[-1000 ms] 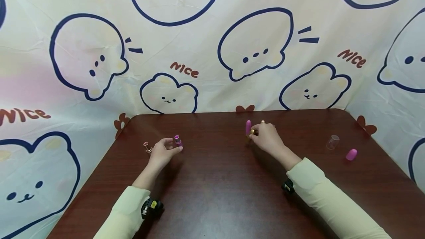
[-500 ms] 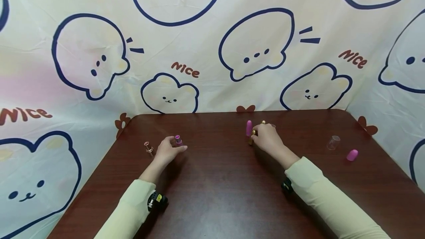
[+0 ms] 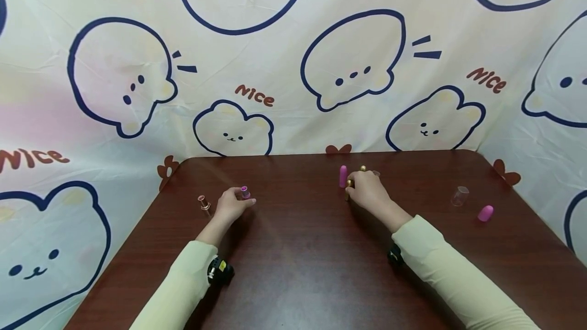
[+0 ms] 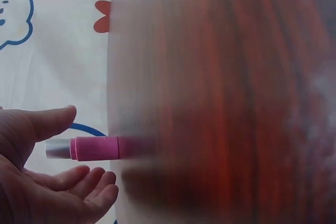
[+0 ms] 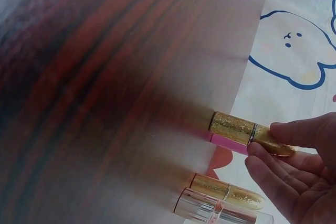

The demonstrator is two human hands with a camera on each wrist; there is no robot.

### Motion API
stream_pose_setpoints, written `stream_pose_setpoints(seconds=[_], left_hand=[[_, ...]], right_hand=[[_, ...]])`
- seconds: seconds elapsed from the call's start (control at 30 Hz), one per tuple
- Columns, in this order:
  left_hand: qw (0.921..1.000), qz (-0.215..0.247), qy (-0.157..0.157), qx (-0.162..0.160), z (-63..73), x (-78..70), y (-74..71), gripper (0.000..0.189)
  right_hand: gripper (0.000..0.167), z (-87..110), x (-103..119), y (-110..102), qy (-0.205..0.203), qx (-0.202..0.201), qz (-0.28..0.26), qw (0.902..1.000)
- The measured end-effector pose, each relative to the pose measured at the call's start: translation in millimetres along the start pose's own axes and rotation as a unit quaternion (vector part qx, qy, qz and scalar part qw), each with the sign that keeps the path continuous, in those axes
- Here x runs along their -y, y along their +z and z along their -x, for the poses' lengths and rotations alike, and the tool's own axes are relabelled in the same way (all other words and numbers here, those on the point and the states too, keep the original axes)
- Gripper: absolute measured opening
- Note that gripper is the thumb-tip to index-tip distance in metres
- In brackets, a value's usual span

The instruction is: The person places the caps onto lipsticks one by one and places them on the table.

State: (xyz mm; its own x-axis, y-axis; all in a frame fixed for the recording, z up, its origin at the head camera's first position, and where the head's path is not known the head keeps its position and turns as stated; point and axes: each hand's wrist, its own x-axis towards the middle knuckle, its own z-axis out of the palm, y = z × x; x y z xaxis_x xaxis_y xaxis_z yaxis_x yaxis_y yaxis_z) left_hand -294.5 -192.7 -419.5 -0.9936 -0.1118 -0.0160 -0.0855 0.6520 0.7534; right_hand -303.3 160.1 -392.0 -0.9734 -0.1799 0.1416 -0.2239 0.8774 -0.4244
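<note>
Left hand is held, fingers apart, around pink tube; gold tube is pinched by right hand near 2nd golden tube.

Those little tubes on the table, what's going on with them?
A person's right hand pinches the top of an upright, lipstick-like gold tube at a dark table, with a second gold tube nearby. Their left hand is spread around an upright pink tube with a silvery top, apparently not gripping it. A clear cap and a pink rounded piece sit off to the right.
</note>
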Motion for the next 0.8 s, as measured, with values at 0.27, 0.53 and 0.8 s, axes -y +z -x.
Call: stream_pose_setpoints(seconds=[0.27, 0.53, 0.8], left_hand=[[0.9994, -0.02, -0.024, 0.017, -3.6, -3.4, -0.1, 0.039], [0.9987, -0.031, -0.033, 0.024, -4.6, -6.0, -0.7, 0.029], [0.9989, -0.03, -0.033, 0.017, -5.5, -5.9, -0.6, 0.023]], right_hand=[[0.019, -1.7, -1.9, 0.2, 0.002, 0.005, -0.011, 0.9999], [0.019, -1.8, -1.3, -1.1, 0.001, 0.006, -0.009, 0.9999], [0.02, -1.8, -1.6, -0.5, 0.003, 0.008, -0.008, 0.9999]])
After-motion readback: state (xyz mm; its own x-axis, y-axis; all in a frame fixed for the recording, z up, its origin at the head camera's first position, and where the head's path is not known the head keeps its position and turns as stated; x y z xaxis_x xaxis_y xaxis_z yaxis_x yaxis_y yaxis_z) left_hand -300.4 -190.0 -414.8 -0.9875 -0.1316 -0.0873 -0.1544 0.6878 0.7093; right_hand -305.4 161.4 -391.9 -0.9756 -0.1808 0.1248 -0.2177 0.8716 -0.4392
